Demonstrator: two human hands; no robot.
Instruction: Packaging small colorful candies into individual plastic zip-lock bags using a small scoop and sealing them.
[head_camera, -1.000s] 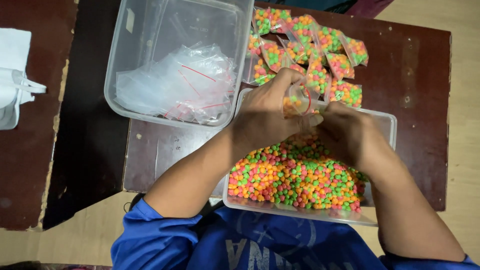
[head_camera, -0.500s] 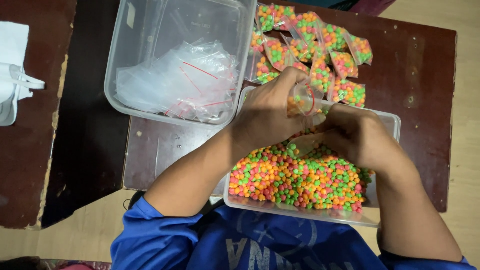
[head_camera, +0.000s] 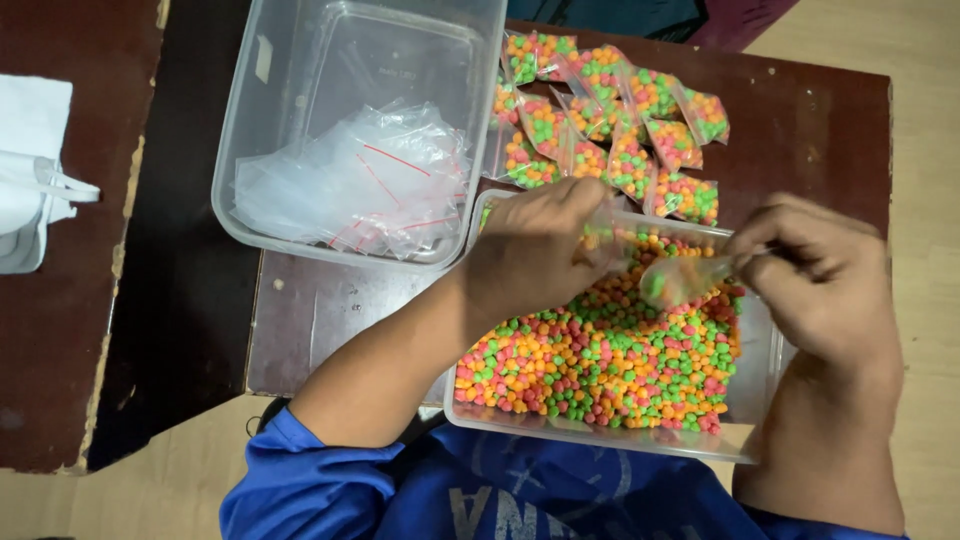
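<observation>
A clear plastic tub (head_camera: 760, 400) in front of me is full of small orange, green and pink candy balls (head_camera: 600, 365). My left hand (head_camera: 535, 250) hovers over the tub's far left part and pinches a small clear bag (head_camera: 605, 235), which is blurred. My right hand (head_camera: 815, 275) is over the tub's right side and holds a clear scoop (head_camera: 680, 280) with a few candies in it, its bowl pointing left toward the bag. A pile of filled candy bags (head_camera: 610, 125) lies on the brown table (head_camera: 810, 130) behind the tub.
A larger clear tub (head_camera: 480, 60) at the back left holds several empty clear bags with red strips (head_camera: 365, 185). A white cloth-like thing (head_camera: 35, 170) lies on a second dark table (head_camera: 70, 380) at the far left. A dark gap separates the tables.
My hands were close together over the tub. The right hand has moved right and apart from the left, now showing the scoop with candies in it. The left hand stays on the bag.
</observation>
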